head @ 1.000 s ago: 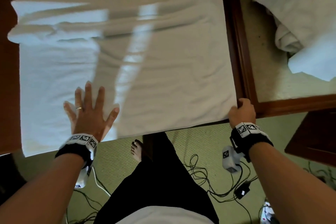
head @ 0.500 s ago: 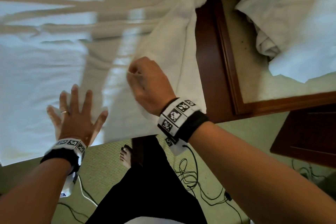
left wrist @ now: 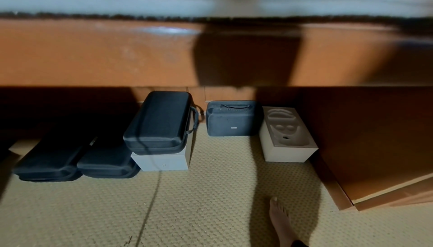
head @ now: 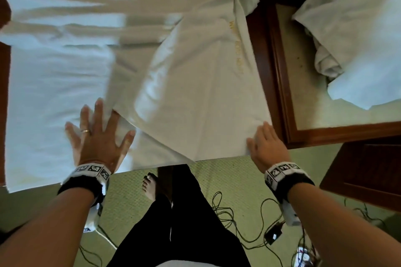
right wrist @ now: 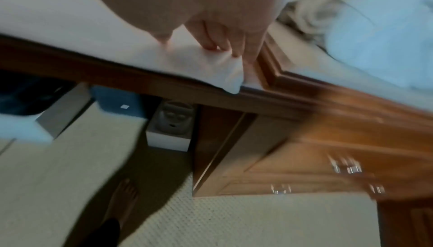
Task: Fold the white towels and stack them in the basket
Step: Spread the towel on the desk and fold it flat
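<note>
**Towel half-folded on the desk, both hands on it**

The towel lies spread over the dark wooden desk, its near edge hanging a little over the front. Its right part is turned back over the middle as a slanted flap, with faint gold lettering showing near the flap's far right side. The flap's pointed corner lies by the left hand.

The left hand presses flat on the towel near the front edge, fingers straight and spread wide, a ring on one finger. The flap's corner touches its index finger.

The right hand sits at the towel's near right corner, at the desk's front edge. In the right wrist view its fingers curl down onto the bunched corner and the thumb presses beside them, pinching the cloth; that view is blurred.

To the right, a second pile of white towels lies crumpled on a pale framed surface beside the desk.

Below, green carpet, black cables and a bare foot. Under the desk, the left wrist view shows dark cases and pale boxes on the floor.
</note>
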The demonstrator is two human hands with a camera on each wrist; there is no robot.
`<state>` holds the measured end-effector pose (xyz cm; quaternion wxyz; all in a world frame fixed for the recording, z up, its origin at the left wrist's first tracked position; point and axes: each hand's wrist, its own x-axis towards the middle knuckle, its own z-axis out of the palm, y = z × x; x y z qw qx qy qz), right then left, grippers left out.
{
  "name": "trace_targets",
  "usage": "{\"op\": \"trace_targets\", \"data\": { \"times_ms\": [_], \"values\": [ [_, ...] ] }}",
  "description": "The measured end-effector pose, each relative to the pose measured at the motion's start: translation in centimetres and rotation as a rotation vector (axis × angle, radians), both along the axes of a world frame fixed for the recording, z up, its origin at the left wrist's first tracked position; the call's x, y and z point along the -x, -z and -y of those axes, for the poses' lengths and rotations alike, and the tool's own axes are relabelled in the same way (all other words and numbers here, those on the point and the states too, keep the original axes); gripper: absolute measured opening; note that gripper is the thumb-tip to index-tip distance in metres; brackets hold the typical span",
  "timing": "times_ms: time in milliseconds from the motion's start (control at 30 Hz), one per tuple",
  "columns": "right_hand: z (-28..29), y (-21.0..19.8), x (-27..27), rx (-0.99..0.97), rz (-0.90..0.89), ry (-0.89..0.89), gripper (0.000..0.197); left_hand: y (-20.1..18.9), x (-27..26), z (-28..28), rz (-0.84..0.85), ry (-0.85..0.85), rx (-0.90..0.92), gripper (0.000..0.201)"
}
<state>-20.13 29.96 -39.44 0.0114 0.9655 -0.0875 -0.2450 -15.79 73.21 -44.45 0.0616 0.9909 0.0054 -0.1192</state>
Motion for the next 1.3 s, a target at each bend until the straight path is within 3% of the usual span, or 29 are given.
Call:
{"op": "trace_targets", "data": {
  "times_ms": [67, 200, 333, 467, 667, 867, 1067, 1167, 1300],
  "values": [
    [0.0, -0.6, -0.1, 0.087, -0.052, 0.123, 0.066, -0.1, -0.1, 0.0, -0.005, 0.002, -0.006, 0.069],
    [-1.6, -1.3, -0.4, 0.02, -0.004, -0.074, 0.061, -0.2, -0.2, -0.2, -0.008, 0.025, 0.006, 0.066],
    [-1.4, -1.0, 0.1, -0.039, -0.1, 0.049, 0.069, -0.8, -0.2, -1.4, -0.054, 0.073, 0.034, 0.081],
    [-3.9, -1.8, -1.7, -0.023, 0.037, 0.053, 0.05, -1.4, 0.5, -2.8, -0.057, 0.064, 0.043, 0.084],
    [-15.3, -2.1, -7.3, -0.291, 0.356, -0.236, 0.034, -0.5, 0.9, -3.2, -0.025, 0.013, -0.003, 0.084],
    [-26.9, -1.6, -11.2, -0.355, 0.256, -0.489, 0.041, -0.2, 0.9, -3.2, 0.004, -0.004, -0.01, 0.082],
    [-29.2, -1.5, -12.4, -0.284, 0.135, -0.589, 0.035, -0.4, 1.0, -3.2, 0.031, -0.021, 0.009, 0.08],
    [-28.0, -2.5, -13.2, -0.333, 0.079, -0.523, 0.028, -0.6, 1.0, -3.1, 0.035, -0.02, 0.016, 0.081],
    [-23.8, -4.6, -13.3, -0.404, 0.035, -0.2, 0.019, -1.1, 1.0, -3.1, 0.021, 0.014, 0.022, 0.081]
  ]
}}
